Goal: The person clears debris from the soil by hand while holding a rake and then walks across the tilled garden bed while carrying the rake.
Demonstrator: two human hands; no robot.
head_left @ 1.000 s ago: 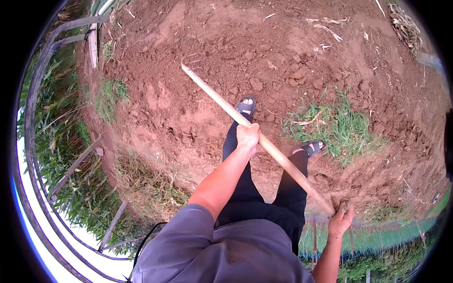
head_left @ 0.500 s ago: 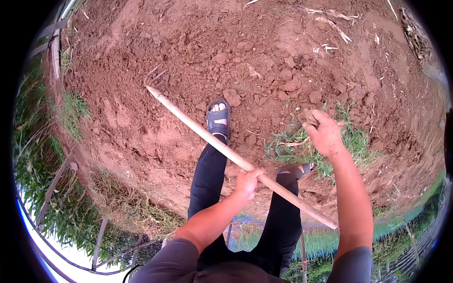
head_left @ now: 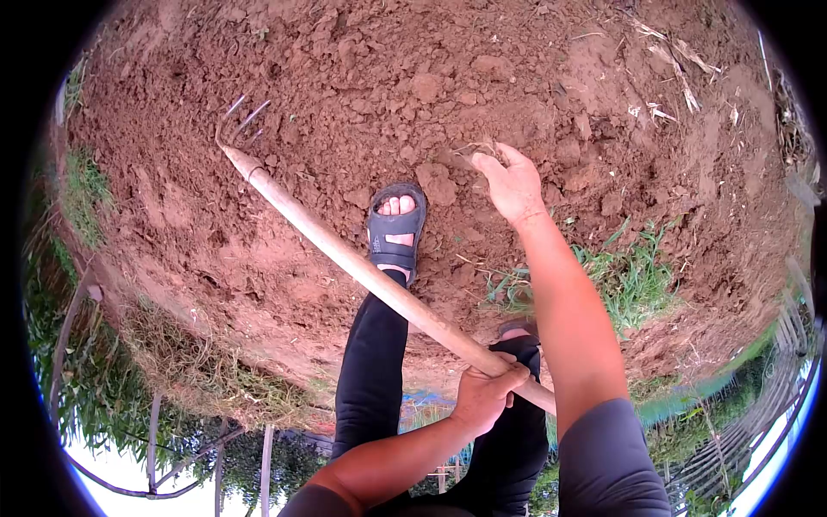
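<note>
My left hand (head_left: 484,398) is wrapped around the long wooden handle of a pronged hoe (head_left: 345,257), low down near my thigh. The hoe slants up to the left, and its thin metal tines (head_left: 243,121) are over the loose soil. Out in front, my right hand (head_left: 514,185) is closed on a small wisp of dry stalks (head_left: 479,150), just above the clods. The fingers partly hide the stalks. My sandalled left foot (head_left: 396,226) stands between the hoe handle and my right hand.
Broken reddish soil (head_left: 362,112) spreads ahead. A green grass clump (head_left: 633,280) grows right of my right forearm. Dry straw (head_left: 207,366) lies at lower left beside tall plants. Pale dry leaves (head_left: 680,73) lie at upper right.
My right hand has moved forward and left from above the grass clump, carrying the dry stalks. The left hand and hoe handle have shifted, and the tines now sit farther left.
</note>
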